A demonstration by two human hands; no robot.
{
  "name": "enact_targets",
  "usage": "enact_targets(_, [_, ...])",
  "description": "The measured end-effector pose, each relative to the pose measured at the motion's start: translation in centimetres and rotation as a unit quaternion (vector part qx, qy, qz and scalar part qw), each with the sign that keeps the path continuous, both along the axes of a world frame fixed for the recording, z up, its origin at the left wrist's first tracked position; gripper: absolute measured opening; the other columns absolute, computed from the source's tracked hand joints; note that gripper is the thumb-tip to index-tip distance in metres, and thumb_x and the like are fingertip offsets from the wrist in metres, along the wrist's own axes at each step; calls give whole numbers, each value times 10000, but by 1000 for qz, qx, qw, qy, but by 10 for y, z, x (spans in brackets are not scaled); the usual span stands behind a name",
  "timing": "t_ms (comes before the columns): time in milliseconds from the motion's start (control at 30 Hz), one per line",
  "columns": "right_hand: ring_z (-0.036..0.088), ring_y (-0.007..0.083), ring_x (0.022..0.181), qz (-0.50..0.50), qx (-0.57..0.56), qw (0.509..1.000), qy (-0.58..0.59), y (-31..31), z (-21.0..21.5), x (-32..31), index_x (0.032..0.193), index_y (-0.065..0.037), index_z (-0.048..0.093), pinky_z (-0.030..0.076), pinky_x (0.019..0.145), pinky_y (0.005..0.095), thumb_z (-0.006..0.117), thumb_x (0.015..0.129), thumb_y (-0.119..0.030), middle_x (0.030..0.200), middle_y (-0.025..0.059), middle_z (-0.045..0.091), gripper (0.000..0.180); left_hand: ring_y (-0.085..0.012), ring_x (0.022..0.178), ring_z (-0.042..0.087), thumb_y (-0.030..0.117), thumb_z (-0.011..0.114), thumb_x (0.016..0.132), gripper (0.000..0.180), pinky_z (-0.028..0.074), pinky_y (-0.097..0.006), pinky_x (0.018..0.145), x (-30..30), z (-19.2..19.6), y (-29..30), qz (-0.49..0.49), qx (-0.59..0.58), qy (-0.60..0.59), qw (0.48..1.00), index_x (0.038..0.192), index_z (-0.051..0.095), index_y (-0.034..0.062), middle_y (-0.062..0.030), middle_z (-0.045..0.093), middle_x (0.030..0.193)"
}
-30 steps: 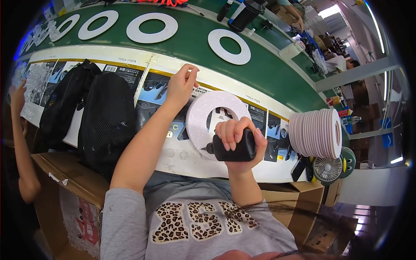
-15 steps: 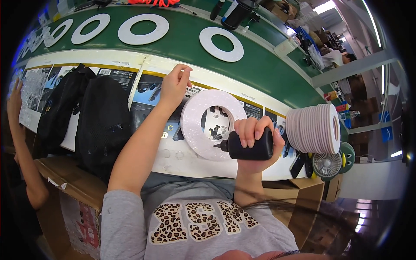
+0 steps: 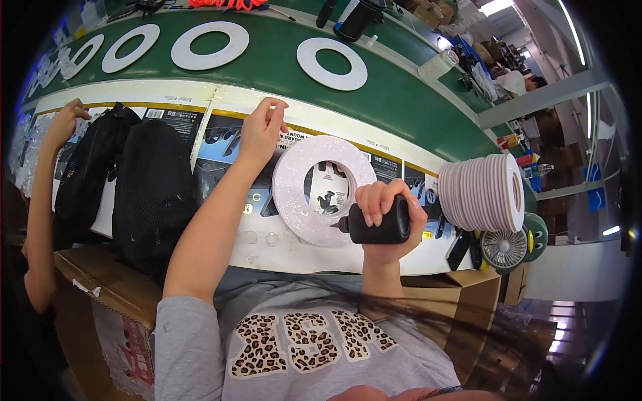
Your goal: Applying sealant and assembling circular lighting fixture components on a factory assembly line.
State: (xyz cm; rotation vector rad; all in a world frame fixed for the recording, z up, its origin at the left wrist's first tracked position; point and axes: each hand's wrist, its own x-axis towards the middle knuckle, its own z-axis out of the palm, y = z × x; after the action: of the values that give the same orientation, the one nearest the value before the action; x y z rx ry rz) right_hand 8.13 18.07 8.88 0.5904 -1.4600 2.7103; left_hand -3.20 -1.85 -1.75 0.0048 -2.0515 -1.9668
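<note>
My right hand [image 3: 391, 207] is wrapped around a black squeeze bottle [image 3: 380, 226] held on its side. The bottle's narrow tip points left, over the lower right part of a white speckled ring [image 3: 292, 204]. Under that ring lie more rings of the same size, their edges showing at the right. My left hand [image 3: 262, 130] hovers past the ring's upper left edge, fingers loosely bent and apart, with nothing visible in them. Through the ring's hole the printed sheet [image 3: 328, 190] on the bench shows.
A stack of white rings [image 3: 475, 195] lies on its side at the right, by a small fan [image 3: 505, 248]. Single rings [image 3: 332, 64] are spaced along the green belt [image 3: 267, 67]. Black mesh bags [image 3: 154, 194] lie left; beyond them a co-worker's arm [image 3: 41, 174] reaches in.
The view has shifted slightly, and the rings on the belt appear a little further left. The co-worker's hand has come further in over the bench. My hands keep nearly the same pose.
</note>
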Motion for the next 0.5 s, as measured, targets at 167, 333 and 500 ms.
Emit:
enact_targets(167, [379, 108, 506, -1, 2, 1000, 3, 0, -2, 1, 703, -90, 405, 308, 595, 268, 345, 905, -347, 548, 7, 413, 333, -81, 439, 470, 226, 498, 958, 188, 365, -258, 447, 1, -1, 0, -2, -3, 3, 1000, 975, 585, 60, -33, 600, 580])
enact_targets(333, [372, 106, 501, -2, 3, 1000, 4, -1, -2, -1, 700, -92, 402, 305, 584, 261, 349, 904, -348, 546, 8, 411, 332, -83, 439, 468, 227, 496, 960, 192, 363, -261, 446, 0, -1, -1, -1, -3, 11, 1000, 974, 586, 57, -33, 599, 578])
enact_targets(500, [369, 105, 501, 0, 3, 1000, 0, -2, 0, -1, 698, -94, 401, 303, 584, 260, 349, 903, -349, 544, 7, 411, 331, -82, 437, 462, 225, 496, 960, 194, 361, -262, 448, -1, -1, -1, -2, -3, 10, 1000, 973, 586, 55, -32, 598, 577])
